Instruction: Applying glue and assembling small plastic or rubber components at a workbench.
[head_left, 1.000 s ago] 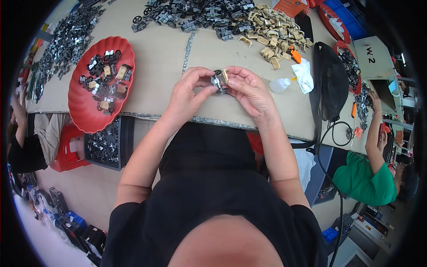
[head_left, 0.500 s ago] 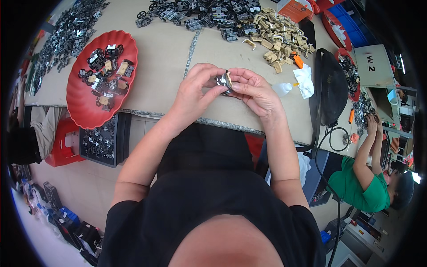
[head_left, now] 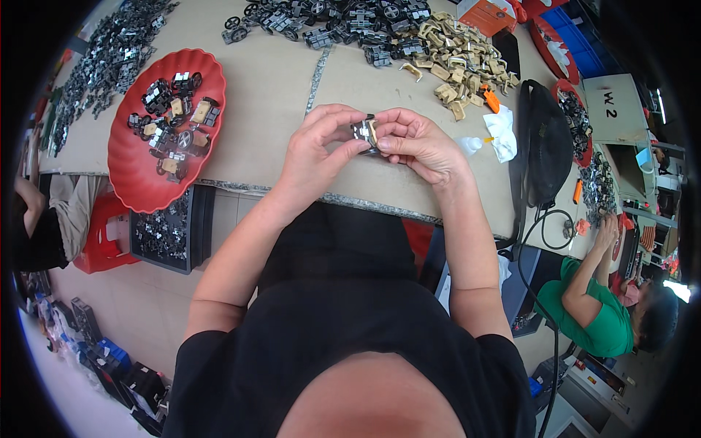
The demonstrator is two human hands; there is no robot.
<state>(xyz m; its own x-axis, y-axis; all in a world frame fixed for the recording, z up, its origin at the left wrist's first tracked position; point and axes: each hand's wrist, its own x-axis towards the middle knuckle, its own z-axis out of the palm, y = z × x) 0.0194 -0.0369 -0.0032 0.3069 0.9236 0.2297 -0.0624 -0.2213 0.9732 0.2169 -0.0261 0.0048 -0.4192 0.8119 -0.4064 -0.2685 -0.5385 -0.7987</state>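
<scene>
A large, dark marking, one letter and one digit, stands on the side of the pale, box-shaped cabinet (head_left: 606,128) at the right; the two characters are set one below the other in the view. The orange-red box (head_left: 488,16) at the far edge of the table bears pale print too small to make out. On the black bag (head_left: 548,157) sits a small, faint mark, likewise too small to read.

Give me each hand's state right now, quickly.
Left hand: closed, pinching the black part between thumb and fingers.
Right hand: closed, pinching the tan piece against it.
</scene>
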